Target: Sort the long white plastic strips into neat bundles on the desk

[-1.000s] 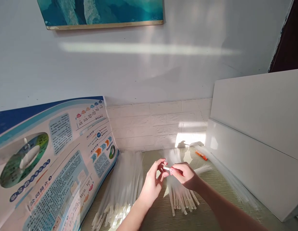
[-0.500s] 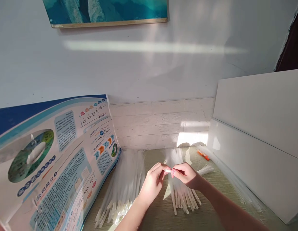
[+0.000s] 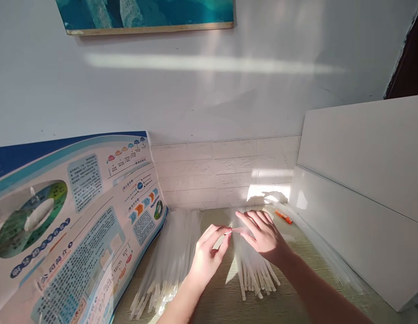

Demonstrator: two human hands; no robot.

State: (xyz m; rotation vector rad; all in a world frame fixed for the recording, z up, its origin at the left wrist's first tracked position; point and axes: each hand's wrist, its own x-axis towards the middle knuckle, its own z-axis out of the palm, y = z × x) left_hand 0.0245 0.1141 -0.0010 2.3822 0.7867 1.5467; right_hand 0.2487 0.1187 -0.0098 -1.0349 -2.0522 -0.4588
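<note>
My left hand point(image 3: 209, 252) is closed in a pinch on a small white piece point(image 3: 228, 232), too small to make out its kind. My right hand point(image 3: 263, 234) is just to the right, its fingers spread and its tips close to the piece; I cannot tell whether they touch it. Under my right hand lies a bundle of thin translucent strips with white tube-like ends point(image 3: 254, 274), partly hidden by the hand. To the left of my left hand spreads a larger bundle of similar translucent strips point(image 3: 175, 252), its white ends toward me.
An orange marker-like object point(image 3: 283, 217) lies at the back right, beside more long clear strips point(image 3: 327, 256). White panels point(image 3: 357, 202) stand along the right. A printed poster point(image 3: 94, 225) leans on the left. Behind is a brick-patterned wall point(image 3: 202, 175) with a picture point(image 3: 151, 15) above.
Both hands were pinching at the small white piece. My right hand has since opened its fingers and raised them, while my left hand shifted slightly left, still pinching.
</note>
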